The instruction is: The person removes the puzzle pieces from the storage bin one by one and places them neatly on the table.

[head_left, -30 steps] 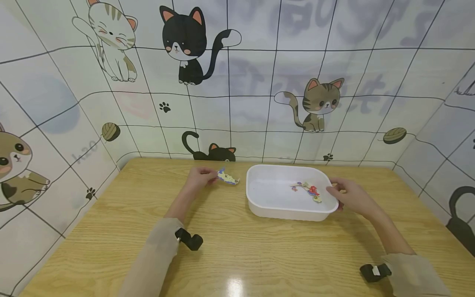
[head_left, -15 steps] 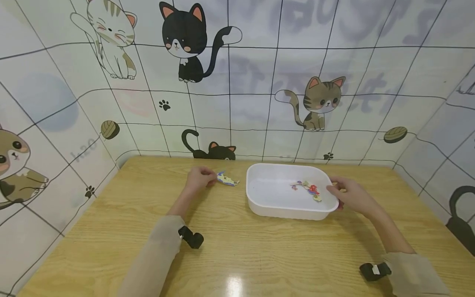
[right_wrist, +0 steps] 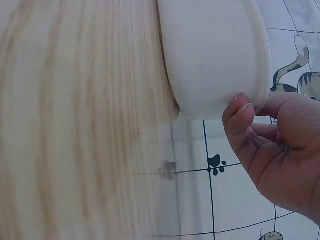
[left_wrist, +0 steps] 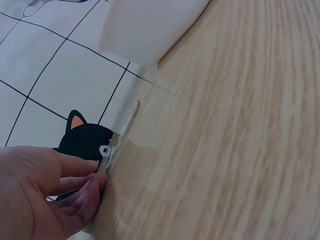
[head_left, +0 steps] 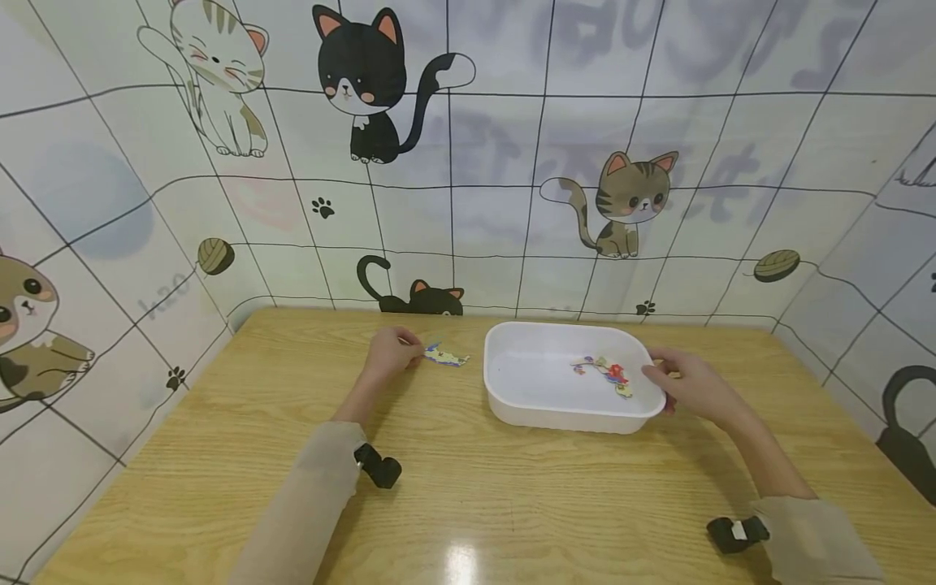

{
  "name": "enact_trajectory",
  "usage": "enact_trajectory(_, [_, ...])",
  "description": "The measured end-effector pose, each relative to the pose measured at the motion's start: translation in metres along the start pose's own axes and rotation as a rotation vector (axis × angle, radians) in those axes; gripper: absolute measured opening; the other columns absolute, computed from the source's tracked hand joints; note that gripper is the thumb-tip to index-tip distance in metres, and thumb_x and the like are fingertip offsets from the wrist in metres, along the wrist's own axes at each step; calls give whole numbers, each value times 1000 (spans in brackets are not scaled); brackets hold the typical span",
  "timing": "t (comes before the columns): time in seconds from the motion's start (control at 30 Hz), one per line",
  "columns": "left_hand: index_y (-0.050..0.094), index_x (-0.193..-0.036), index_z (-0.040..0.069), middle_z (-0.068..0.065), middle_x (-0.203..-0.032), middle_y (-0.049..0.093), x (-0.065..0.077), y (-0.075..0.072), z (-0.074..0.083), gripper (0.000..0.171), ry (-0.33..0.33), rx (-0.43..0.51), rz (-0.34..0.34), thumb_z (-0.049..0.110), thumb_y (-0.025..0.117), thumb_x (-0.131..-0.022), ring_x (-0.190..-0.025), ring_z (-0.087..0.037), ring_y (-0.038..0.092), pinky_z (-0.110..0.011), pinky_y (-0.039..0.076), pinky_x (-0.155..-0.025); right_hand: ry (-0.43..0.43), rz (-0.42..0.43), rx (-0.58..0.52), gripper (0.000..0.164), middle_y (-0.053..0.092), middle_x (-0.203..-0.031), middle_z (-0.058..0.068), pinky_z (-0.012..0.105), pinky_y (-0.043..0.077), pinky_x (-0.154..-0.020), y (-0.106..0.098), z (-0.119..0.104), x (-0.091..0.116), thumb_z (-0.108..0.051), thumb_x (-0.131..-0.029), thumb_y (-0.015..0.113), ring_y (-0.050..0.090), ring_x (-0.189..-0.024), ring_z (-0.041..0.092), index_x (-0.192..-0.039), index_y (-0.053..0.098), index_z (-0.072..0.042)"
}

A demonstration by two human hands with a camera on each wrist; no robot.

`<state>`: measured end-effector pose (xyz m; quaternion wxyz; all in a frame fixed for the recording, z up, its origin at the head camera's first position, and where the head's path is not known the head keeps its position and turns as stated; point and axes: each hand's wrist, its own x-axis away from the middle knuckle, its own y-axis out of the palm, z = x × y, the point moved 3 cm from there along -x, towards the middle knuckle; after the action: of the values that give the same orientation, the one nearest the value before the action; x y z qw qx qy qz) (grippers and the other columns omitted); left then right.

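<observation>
At the back left of the table, my left hand (head_left: 393, 353) pinches the left end of a thin, flat cutout piece (head_left: 447, 355), pale yellow with blue edges. The left wrist view shows that cutout (left_wrist: 119, 142) nearly edge-on, low along the tabletop. A white plastic tub (head_left: 570, 416) with rounded corners stands to its right. Inside the tub, toward its right side, lie several small colourful cutouts (head_left: 613, 375) in red, blue and yellow. My right hand (head_left: 691, 386) grips the tub's right rim, thumb over the edge and fingers (right_wrist: 240, 117) against the outer wall.
The wooden table (head_left: 468, 496) ends at the back against a white tiled-pattern wall covering (head_left: 497, 227) printed with cats. Each sleeve cuff carries a black wrist camera, one on the left (head_left: 379, 467) and one on the right (head_left: 737, 535).
The cutout in my left hand has tipped lower and flatter toward the tabletop, with the hand shifting slightly left. My right hand and the tub have stayed in place.
</observation>
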<state>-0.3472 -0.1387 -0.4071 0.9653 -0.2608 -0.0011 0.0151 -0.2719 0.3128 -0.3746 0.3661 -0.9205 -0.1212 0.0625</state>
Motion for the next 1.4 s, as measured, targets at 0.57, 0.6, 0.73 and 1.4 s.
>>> enact_trajectory(0.57, [65, -115, -7, -21, -107, 68, 7, 3, 24, 24, 47, 154, 1, 9, 66, -97, -89, -34, 70, -37, 60, -79, -16, 3, 7, 46, 62, -88, 13, 35, 54, -51, -1, 0, -1, -12, -105, 54, 58, -57, 19, -141, 42, 13])
enact_trajectory(0.6, [65, -116, -6, -21, -107, 68, 8, 4, 26, 24, 51, 166, 3, 9, 66, -97, -89, -34, 70, -37, 60, -79, -17, 3, 9, 46, 62, -88, 13, 35, 54, -51, -1, 0, -1, -12, -105, 54, 58, -57, 19, -141, 42, 13])
enact_trajectory(0.73, [64, -115, -7, -21, -107, 68, 13, 8, 36, 23, 71, 232, -5, 8, 64, -97, -91, -36, 70, -35, 60, -76, -16, 9, 20, 45, 63, -88, 13, 35, 54, -51, -1, 0, -1, -12, -105, 55, 59, -57, 19, -141, 43, 13])
enact_trajectory(1.4, [65, -121, -3, -15, -107, 68, 38, 64, 97, 27, 146, 346, -236, 11, 65, -98, -90, -32, 71, -36, 59, -79, -1, 15, 23, 45, 64, -89, 13, 35, 54, -51, 0, -1, 0, -13, -105, 54, 59, -56, 18, -141, 43, 13])
